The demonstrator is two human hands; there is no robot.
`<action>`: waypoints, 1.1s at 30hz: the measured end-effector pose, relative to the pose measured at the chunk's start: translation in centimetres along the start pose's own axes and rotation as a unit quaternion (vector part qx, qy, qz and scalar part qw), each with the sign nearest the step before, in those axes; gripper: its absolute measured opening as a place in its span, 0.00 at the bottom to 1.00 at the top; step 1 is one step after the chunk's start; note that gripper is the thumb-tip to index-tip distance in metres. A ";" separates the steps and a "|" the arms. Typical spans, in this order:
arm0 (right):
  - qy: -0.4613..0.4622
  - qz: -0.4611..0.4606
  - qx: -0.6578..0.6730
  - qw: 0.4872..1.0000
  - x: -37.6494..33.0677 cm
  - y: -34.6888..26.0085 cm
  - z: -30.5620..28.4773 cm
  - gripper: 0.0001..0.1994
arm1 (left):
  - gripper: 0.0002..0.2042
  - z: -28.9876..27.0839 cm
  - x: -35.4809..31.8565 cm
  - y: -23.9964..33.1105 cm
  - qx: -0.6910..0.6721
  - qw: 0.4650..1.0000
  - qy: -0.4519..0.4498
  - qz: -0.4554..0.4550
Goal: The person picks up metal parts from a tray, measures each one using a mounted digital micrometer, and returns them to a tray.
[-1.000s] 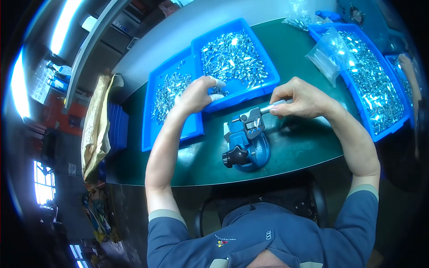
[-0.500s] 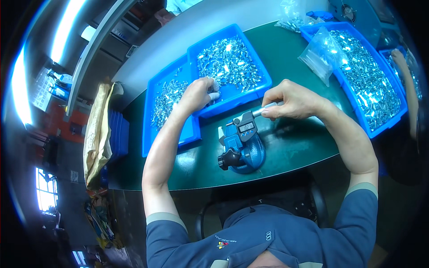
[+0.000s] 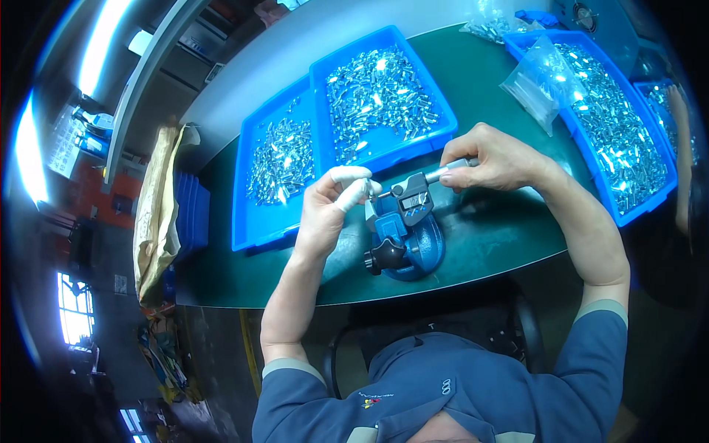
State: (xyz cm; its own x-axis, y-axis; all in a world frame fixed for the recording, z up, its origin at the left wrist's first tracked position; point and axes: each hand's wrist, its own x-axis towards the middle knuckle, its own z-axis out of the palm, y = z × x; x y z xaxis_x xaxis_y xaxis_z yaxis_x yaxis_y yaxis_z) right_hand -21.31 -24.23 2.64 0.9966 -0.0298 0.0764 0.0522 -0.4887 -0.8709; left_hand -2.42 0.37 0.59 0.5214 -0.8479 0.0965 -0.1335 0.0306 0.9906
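Observation:
A digital micrometer (image 3: 413, 198) is clamped in a blue stand (image 3: 406, 247) on the green table (image 3: 502, 236). My left hand (image 3: 332, 207), with white tape on two fingertips, pinches a small metal part at the micrometer's left jaw. My right hand (image 3: 495, 156) grips the silver thimble at the micrometer's right end. Just beyond my hands, two blue trays (image 3: 325, 81) (image 3: 247, 214) hold several small shiny metal parts.
Another blue tray (image 3: 628, 210) of metal parts sits at the right, with clear plastic bags (image 3: 535, 85) beside it. A brown paper sack (image 3: 155, 214) and stacked blue trays (image 3: 193, 214) lie at the table's left end. The table's front edge runs near my chest.
My left hand has left the blue tray and come to the micrometer's jaw with a small part. My right hand stays on the thimble.

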 end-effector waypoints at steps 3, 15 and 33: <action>0.000 0.004 0.000 1.000 0.1 0.2 0.1 0.17 | 0.09 0.1 0.0 -0.4 -0.020 1.000 -0.001 -0.008; 0.003 -0.012 -0.009 1.000 0.1 0.7 0.1 0.20 | 0.08 0.2 -0.2 -0.9 -0.054 0.998 0.009 -0.003; 0.011 -0.020 -0.017 1.000 0.1 0.7 -0.1 0.18 | 0.10 0.9 -0.4 -0.3 -0.033 0.999 0.000 0.003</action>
State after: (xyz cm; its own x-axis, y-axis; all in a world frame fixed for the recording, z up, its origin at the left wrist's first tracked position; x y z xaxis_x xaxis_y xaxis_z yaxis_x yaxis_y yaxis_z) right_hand -21.23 -24.65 2.05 0.9922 -0.0275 0.1219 0.0901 -0.5185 -0.8503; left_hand -3.39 0.20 0.19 0.5203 -0.8478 0.1029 -0.0811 0.0709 0.9942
